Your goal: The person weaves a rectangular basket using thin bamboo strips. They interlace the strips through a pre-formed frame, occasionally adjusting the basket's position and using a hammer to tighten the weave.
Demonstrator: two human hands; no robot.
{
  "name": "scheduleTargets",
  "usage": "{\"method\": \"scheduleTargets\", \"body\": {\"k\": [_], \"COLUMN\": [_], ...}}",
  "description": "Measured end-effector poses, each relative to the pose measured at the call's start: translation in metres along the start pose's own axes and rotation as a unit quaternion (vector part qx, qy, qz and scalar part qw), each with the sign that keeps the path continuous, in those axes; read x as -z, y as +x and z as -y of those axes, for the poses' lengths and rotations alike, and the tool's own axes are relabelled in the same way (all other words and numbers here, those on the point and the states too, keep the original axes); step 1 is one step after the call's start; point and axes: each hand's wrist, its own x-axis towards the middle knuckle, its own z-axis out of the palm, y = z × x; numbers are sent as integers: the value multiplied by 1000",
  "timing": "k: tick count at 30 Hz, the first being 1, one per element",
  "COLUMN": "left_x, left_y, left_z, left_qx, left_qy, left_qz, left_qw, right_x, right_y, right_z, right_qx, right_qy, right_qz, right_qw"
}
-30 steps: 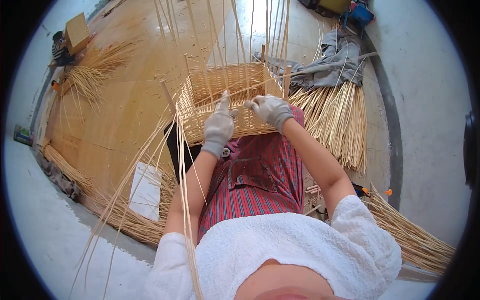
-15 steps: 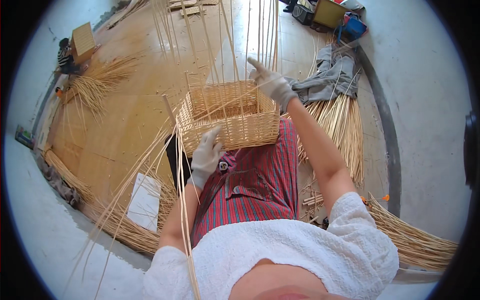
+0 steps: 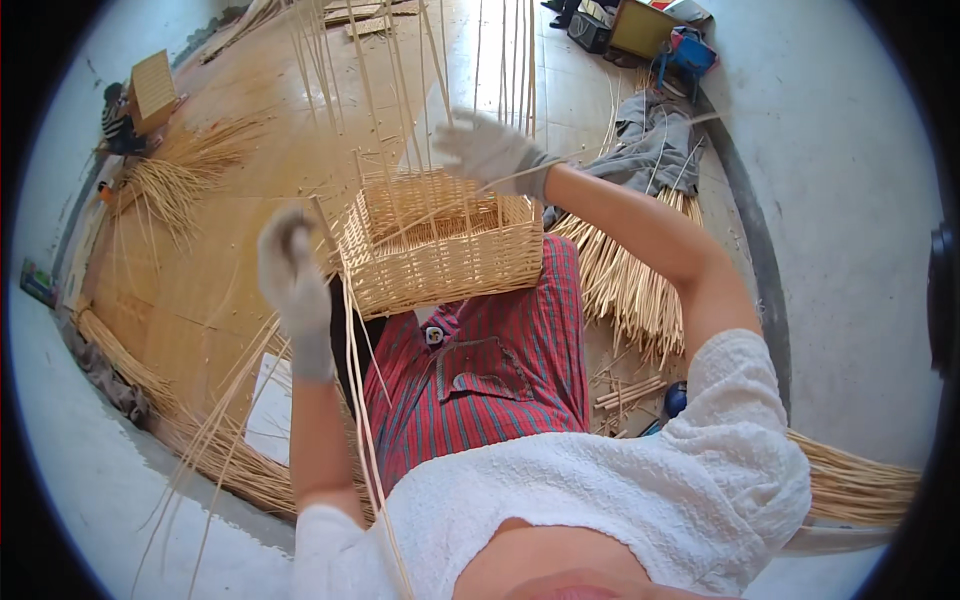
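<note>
At centre frame, wicker basket (image 3: 445,265) is propped on red striped cloth (image 3: 505,385), presumably for support by the lap | upper centre: right hand (image 3: 490,152) is held open, ungrasping | centre left: left hand (image 3: 295,275) is raised beside corner post (image 3: 326,226); grip cannot be told

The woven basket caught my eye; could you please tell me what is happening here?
A person has an open woven basket on their lap, thin strands standing up from it. The gloved left hand is raised near its left corner; the gloved right hand extends over its far side. A bundle of canes lies to the right.
</note>
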Motion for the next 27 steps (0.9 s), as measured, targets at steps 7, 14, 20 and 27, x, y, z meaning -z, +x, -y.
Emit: {"method": "scheduleTargets", "body": {"k": [7, 14, 20, 27], "left_x": [-58, -25, 70, -47], "left_y": [59, 68, 101, 121], "left_z": [105, 113, 90, 92], "left_qx": [181, 155, 79, 93], "left_qy": [246, 265, 303, 407], "left_qz": [158, 284, 260, 182], "left_qw": [939, 908, 913, 891], "right_x": [-65, -31, -29, -111], "right_y": [-13, -41, -85, -61], "right_z": [43, -16, -13, 7], "right_qx": [-206, -344, -333, -577], "right_qy": [-34, 77, 18, 293], "right_qz": [213, 98, -302, -98], "right_qw": [954, 931, 893, 756]}}
